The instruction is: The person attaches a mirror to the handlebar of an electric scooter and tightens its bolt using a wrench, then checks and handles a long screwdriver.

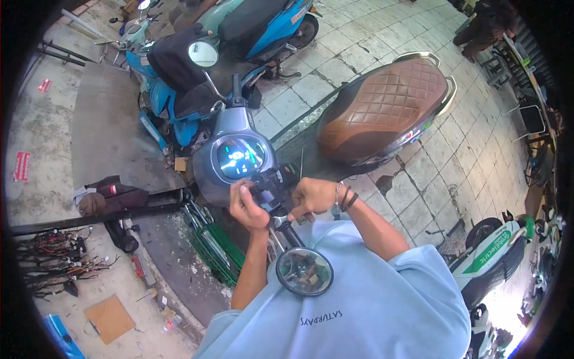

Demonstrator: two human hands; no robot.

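Observation:
A scooter's handlebar with a lit round display [237, 157] is in front of me. A black bracket that looks like a phone holder [270, 188] sits on its near side, close to the mirror stem. My left hand [249, 207] is closed against the bracket's left side, fingers curled up and the thumb along it. My right hand [314, 196], with bracelets at the wrist, is closed at the bracket's right side; its fingers hide whatever they pinch. Below both hands are the black handlebar grip [291, 235] and a round mirror [305, 272], which overlaps my light blue shirt.
The scooter's brown quilted seat [382, 110] extends to the right. A blue scooter [173, 102] stands beyond the handlebar. Green-framed rods [212, 245] and wiring harnesses [57, 260] lie at left. A white-green scooter [493, 251] is at right; a person [487, 27] stands far off.

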